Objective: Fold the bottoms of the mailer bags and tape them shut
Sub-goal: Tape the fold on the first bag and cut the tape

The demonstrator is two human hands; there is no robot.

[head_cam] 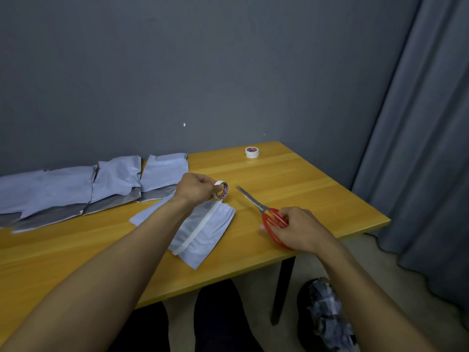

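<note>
Gripping a roll of white tape (222, 190) between curled fingers and thumb, the left hand (194, 186) holds it just above the far end of a pale mailer bag (212, 224). A strip of tape (196, 227) runs from the roll down the length of the bag to its near edge. The bag lies flat near the middle of the wooden table (304, 189).

The right hand (297, 229) grasps the red handles of a pair of scissors (259, 206), just to the right of the bag. Their blades look closed and point away towards the far side of the table.

More mailer bags (76, 191) lie overlapping in a row along the left, against the grey wall (177, 72). A second tape roll (252, 151) sits flat near the far edge. On the floor by the table leg stands a dark bin (303, 308) of scraps, beside a grey curtain (418, 148).
</note>
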